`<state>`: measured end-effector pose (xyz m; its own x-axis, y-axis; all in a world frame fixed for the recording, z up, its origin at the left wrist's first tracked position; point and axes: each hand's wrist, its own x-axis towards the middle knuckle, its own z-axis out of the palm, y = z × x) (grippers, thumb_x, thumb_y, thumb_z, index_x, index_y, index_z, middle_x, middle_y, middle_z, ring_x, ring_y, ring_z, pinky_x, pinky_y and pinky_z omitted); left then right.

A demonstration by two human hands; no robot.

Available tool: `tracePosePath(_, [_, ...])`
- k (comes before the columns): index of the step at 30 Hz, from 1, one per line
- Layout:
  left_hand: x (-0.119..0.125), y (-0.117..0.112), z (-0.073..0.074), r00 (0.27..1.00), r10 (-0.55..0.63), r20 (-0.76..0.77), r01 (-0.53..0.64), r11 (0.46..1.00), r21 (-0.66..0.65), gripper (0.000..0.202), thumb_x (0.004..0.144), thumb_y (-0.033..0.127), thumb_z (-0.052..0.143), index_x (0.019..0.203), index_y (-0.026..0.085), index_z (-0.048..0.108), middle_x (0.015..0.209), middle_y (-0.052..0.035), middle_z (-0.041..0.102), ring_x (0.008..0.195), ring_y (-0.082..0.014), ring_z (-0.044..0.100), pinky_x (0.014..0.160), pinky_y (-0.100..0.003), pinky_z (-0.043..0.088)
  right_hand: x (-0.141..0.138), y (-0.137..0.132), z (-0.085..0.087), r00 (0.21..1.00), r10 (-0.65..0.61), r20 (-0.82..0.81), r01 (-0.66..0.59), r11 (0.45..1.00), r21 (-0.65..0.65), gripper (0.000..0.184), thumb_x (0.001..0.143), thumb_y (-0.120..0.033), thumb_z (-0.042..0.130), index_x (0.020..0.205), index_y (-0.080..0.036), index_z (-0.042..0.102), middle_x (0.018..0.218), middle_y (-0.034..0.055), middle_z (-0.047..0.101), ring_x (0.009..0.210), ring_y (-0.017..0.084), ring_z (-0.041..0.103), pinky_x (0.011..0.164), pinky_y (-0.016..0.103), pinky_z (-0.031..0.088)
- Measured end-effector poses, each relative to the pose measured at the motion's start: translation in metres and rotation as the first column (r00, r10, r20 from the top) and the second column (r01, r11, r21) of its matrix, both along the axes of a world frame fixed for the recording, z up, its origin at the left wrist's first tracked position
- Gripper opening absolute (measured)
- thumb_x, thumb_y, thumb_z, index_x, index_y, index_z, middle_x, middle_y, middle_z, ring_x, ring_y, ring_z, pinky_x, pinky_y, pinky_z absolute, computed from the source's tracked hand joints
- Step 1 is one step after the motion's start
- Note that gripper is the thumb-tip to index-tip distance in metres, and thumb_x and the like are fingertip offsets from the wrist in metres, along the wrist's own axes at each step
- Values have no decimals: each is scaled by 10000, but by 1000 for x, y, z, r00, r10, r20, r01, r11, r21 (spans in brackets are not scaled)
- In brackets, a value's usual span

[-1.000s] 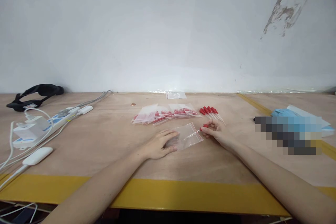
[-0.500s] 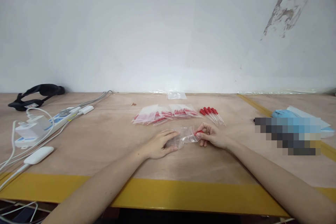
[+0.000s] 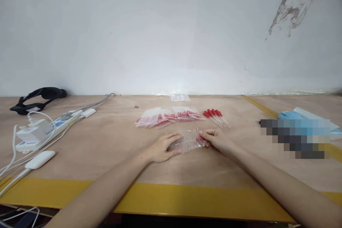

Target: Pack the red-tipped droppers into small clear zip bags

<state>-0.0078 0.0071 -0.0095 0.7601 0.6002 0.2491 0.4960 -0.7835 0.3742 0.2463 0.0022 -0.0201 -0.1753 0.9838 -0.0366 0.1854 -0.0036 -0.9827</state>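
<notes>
A clear zip-lock plastic bag (image 3: 188, 143) lies nearly flat on the table between my hands. My left hand (image 3: 162, 148) holds its left end, thumb at the near edge and fingers at the far edge. At the bag's right end, by the red zip line, my right hand (image 3: 213, 138) is closed in a pinch on a red-tipped stick (image 3: 199, 139), whose red part shows at the bag's mouth. Its other end is hidden by the fingers. Just beyond lies a fan of several red-tipped white sticks (image 3: 215, 114). Filled bags with red contents (image 3: 168, 115) overlap to its left.
A flat stack of clear bags (image 3: 180, 97) lies by the wall. On the left are a power strip (image 3: 61, 123) with chargers and cables, a white adapter (image 3: 40, 159) and a black strap (image 3: 40, 99). A blue item (image 3: 290, 115) and a blurred-out object lie right.
My right hand has shifted slightly right and turned at the bag's mouth. More of the bag shows, spread flatter, with the red tip further within its edge. My left hand stays put.
</notes>
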Motion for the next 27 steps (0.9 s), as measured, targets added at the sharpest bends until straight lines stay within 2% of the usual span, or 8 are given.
tracePosePath(4, [0, 0, 0, 1000, 9, -1, -9, 1000, 2, 530, 835, 439, 472, 1306, 232, 347, 1323, -72, 397, 1219, -214, 357, 1011, -372, 305, -2, -7, 4, 1000, 7, 14, -6, 997, -77, 389, 510, -396, 743, 788, -142, 642, 536, -25, 571, 489, 77, 481, 491, 219, 363])
tracePosePath(6, [0, -1, 0, 1000, 5, 7, -5, 1000, 2, 529, 832, 437, 477, 1303, 230, 352, 1321, -71, 398, 1220, -215, 357, 1011, -369, 306, -3, -7, 4, 1000, -21, 19, 22, 996, -82, 385, 479, -366, 760, 772, -147, 640, 559, -18, 586, 491, 81, 482, 490, 225, 363])
tracePosePath(12, [1, -1, 2, 996, 25, 80, -26, 1000, 12, 496, 815, 428, 508, 1259, 234, 401, 1307, -69, 408, 1199, -219, 385, 994, -372, 331, -2, -5, 2, 993, -118, 24, 116, 991, 65, 301, 534, -407, 714, 647, -161, 583, 558, -22, 575, 511, 87, 489, 522, 234, 385])
tracePosePath(16, [2, -1, 1, 996, 28, 84, -28, 1000, 2, 478, 810, 425, 516, 1236, 230, 418, 1295, -69, 422, 1189, -217, 397, 988, -375, 335, -3, -6, 0, 993, -106, 43, 94, 972, 215, 307, 561, -423, 696, 670, -166, 568, 653, 3, 601, 609, 122, 555, 599, 259, 426])
tracePosePath(21, [3, -3, 3, 994, 29, 104, -30, 1000, 7, 431, 804, 409, 528, 1186, 224, 455, 1268, -70, 448, 1166, -219, 422, 973, -365, 348, -5, -7, 0, 999, -39, -34, 45, 979, 198, 351, 590, -478, 661, 714, -184, 515, 696, 22, 611, 697, 167, 601, 653, 293, 453])
tracePosePath(24, [3, -3, 5, 992, 53, 115, -53, 999, 4, 351, 799, 408, 535, 1087, 210, 511, 1234, -69, 478, 1119, -222, 465, 939, -356, 378, 1, -8, 3, 991, -45, 127, 14, 972, 233, 362, 573, -456, 677, 767, -172, 566, 702, 16, 601, 653, 143, 566, 618, 278, 440])
tracePosePath(27, [0, -1, 5, 996, 32, 85, -31, 999, -12, 364, 803, 416, 526, 1102, 208, 510, 1217, -72, 499, 1108, -219, 477, 936, -357, 380, 8, -7, 5, 946, -32, 322, -58, 962, 268, 357, 547, -409, 703, 801, -167, 634, 650, -9, 562, 576, 104, 481, 548, 246, 393])
